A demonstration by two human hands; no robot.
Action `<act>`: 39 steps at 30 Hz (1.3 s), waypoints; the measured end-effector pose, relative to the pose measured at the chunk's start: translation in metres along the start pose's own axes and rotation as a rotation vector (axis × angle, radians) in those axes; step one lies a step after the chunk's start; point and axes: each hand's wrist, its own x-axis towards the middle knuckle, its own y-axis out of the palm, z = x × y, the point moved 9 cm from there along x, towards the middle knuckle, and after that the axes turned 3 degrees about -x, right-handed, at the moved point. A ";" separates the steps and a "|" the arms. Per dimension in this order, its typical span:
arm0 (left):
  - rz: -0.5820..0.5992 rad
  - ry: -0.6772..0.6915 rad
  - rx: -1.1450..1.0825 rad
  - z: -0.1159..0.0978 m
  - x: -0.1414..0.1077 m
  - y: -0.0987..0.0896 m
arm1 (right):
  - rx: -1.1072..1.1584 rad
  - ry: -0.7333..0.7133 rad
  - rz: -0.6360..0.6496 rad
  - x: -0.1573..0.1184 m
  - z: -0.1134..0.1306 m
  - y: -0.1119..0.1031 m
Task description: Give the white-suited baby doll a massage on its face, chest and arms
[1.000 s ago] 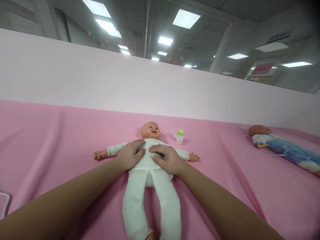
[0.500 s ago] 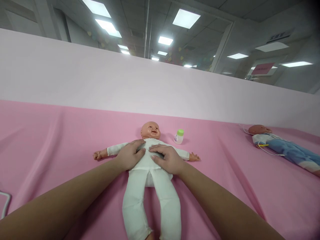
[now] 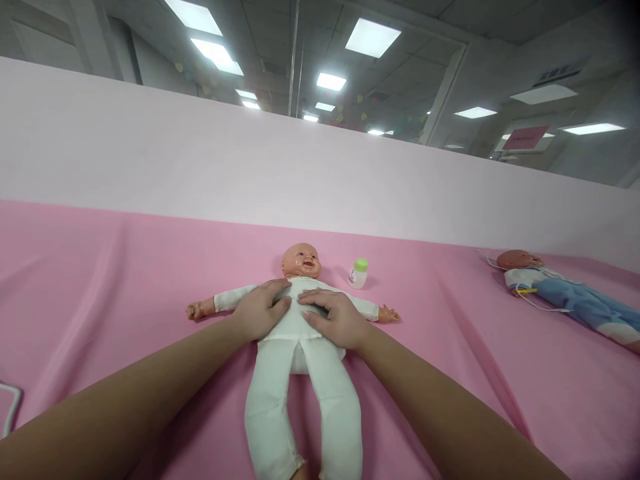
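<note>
A baby doll (image 3: 295, 327) with a white cloth body lies on its back on a pink sheet (image 3: 150, 267), head away from me and arms spread wide. My left hand (image 3: 261, 310) rests on the left side of its chest, fingers stretched out over the cloth. On the other side of the chest lies my right hand (image 3: 340, 317), palm down with its fingers extended. Neither hand grips anything. A small clear bottle (image 3: 358, 275) with a green cap stands to the right of the doll's head, apart from both hands.
Far right lies another doll (image 3: 575, 293) in blue and white clothes, with thin white tubing about it. A low white wall (image 3: 250, 167) runs behind the sheet, topped by glass. At the left edge a pale bent frame (image 3: 14, 403) is partly in view.
</note>
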 end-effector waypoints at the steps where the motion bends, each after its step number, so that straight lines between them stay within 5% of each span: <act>1: 0.000 0.000 0.000 0.000 0.000 0.000 | 0.000 0.000 0.000 0.000 0.000 0.000; 39: -0.013 0.014 -0.009 -0.004 -0.002 -0.002 | 0.009 0.013 0.002 0.000 -0.002 0.000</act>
